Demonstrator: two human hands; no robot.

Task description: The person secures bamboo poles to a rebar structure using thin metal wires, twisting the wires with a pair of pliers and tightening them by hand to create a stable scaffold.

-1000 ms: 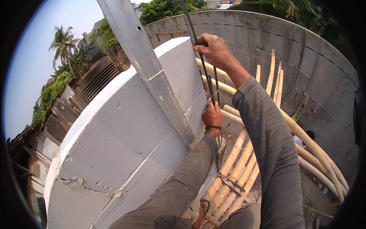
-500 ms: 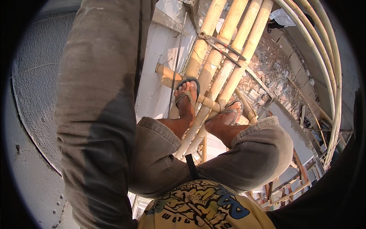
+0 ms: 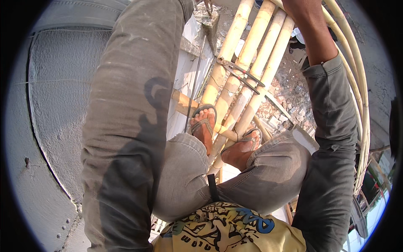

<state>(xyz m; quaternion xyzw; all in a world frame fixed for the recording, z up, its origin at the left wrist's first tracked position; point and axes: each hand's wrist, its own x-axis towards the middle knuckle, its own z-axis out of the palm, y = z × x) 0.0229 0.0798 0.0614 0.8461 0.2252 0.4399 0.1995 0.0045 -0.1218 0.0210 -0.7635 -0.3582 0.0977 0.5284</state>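
My right hand [image 3: 303,9] reaches to the top edge beside the bamboo poles [image 3: 257,46]. Its fingers are cut off there, so any grip is hidden. My left arm [image 3: 126,105], in a grey-brown sleeve, stretches upward; the hand lies beyond the top edge. A pair of pincers [image 3: 240,75] with long dark, red-marked handles rests across the poles, below and left of my right hand. Thin wire crosses the poles near it. Both my feet, in flip-flops [image 3: 202,122], stand where a bamboo crosspiece [image 3: 226,132] meets the poles.
Rubble [image 3: 289,98] lies far below, between the poles and long curved bamboo poles [image 3: 357,63] on the right. A rough grey wall surface [image 3: 67,96] fills the left side. A thin dark rod [image 3: 194,90] stands beside my left foot. Another person, partly seen, is below [image 3: 297,40].
My right arm has come into view, its hand at the top edge. My left arm appears farther right, with a hooked shadow on its sleeve. The pincers still lie on the poles.
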